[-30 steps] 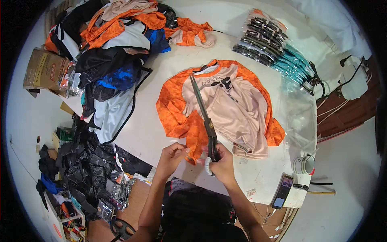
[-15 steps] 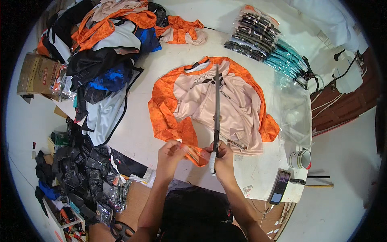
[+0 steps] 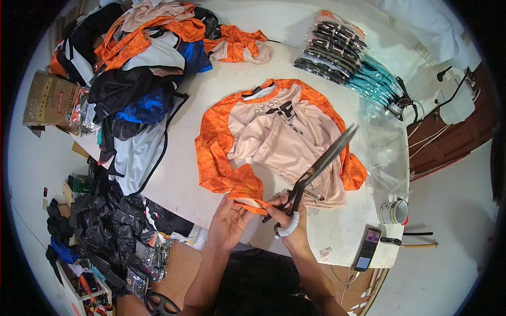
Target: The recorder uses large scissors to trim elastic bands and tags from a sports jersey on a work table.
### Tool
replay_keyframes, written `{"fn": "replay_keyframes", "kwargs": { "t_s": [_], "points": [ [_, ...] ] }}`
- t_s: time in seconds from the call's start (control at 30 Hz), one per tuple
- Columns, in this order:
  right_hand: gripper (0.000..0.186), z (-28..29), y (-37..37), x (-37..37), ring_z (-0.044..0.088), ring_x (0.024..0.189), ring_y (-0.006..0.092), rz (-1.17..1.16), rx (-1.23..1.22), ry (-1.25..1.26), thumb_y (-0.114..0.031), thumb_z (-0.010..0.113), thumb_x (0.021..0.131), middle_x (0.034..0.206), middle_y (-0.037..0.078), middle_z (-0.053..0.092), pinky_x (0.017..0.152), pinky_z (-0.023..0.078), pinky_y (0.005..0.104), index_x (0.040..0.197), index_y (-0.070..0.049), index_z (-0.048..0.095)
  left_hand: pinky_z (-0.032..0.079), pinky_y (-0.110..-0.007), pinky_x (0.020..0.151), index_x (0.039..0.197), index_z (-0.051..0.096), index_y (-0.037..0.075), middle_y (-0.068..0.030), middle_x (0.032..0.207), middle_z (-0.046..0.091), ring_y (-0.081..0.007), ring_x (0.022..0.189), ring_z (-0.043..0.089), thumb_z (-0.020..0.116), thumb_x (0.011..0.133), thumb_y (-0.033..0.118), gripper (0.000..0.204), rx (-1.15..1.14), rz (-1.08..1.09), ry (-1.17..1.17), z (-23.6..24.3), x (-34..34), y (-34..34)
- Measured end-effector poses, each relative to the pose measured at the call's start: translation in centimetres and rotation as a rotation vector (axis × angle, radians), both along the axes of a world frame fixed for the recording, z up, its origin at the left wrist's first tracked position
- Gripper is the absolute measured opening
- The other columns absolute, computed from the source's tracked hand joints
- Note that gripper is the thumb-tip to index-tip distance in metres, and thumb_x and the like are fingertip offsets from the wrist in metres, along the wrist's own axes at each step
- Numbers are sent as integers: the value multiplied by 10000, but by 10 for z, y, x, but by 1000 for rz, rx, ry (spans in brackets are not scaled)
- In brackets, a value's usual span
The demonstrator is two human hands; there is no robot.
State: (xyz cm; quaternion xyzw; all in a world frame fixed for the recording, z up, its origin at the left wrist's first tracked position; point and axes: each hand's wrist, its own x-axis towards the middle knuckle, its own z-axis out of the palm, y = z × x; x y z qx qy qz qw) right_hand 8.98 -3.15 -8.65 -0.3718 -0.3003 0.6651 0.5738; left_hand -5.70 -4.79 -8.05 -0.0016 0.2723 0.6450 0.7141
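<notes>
A long-sleeved jersey (image 3: 295, 142) with a pale pink body and orange sleeves lies on the white table in front of me. My left hand (image 3: 230, 224) grips the cuff (image 3: 247, 204) of its left-hand sleeve at the edge nearest me, the thumb on top and the fingertips beneath. In my right hand (image 3: 292, 217) is a pair of large dark scissors (image 3: 324, 164) with a white-wrapped handle loop. Their blades point up and to the right, over the jersey's lower body. The right fingertips also meet the cuff's right end.
Piled clothes (image 3: 142, 79) cover the table's left side beside a cardboard box (image 3: 50, 100). Bagged garments (image 3: 337, 52) lie stacked at the far right. A mug (image 3: 392, 211) and a phone (image 3: 366, 250) rest near the right edge. Black plastic bags (image 3: 110, 221) fill the lower left.
The scissors have swung from pointing straight away to pointing up and right, over the jersey. The cuff has flattened between my hands, and my left hand has turned its palm more upward.
</notes>
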Motion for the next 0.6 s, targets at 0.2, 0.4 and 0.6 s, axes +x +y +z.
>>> {"fn": "replay_keyframes", "kwargs": {
  "t_s": [0.2, 0.4, 0.6],
  "points": [
    [270, 0, -2, 1, 607, 765, 164, 12, -44, 35, 108, 631, 740, 840, 89, 616, 719, 483, 274, 848, -68, 457, 409, -407, 984, 1227, 378, -8, -165, 1214, 492, -254, 1165, 465, 362, 958, 170, 323, 75, 25, -181, -12, -1, 6],
    [299, 3, 0, 0, 613, 770, 191, 52, -45, 110, 133, 622, 715, 847, 99, 606, 728, 492, 302, 853, -72, 455, 338, -451, 996, 1144, 483, -5, -155, 1180, 526, -272, 1108, 494, 396, 935, 273, 359, 373, 32, -456, -2, 9, 2],
    [312, 23, -3, 1, 572, 805, 184, 76, -205, 300, 47, 603, 709, 858, 97, 572, 733, 448, 280, 909, -82, 402, 406, -466, 920, 1079, 511, 19, -126, 1116, 563, -255, 999, 549, 435, 904, 261, 308, 266, 3, -448, 5, 8, 4]
  ]
}}
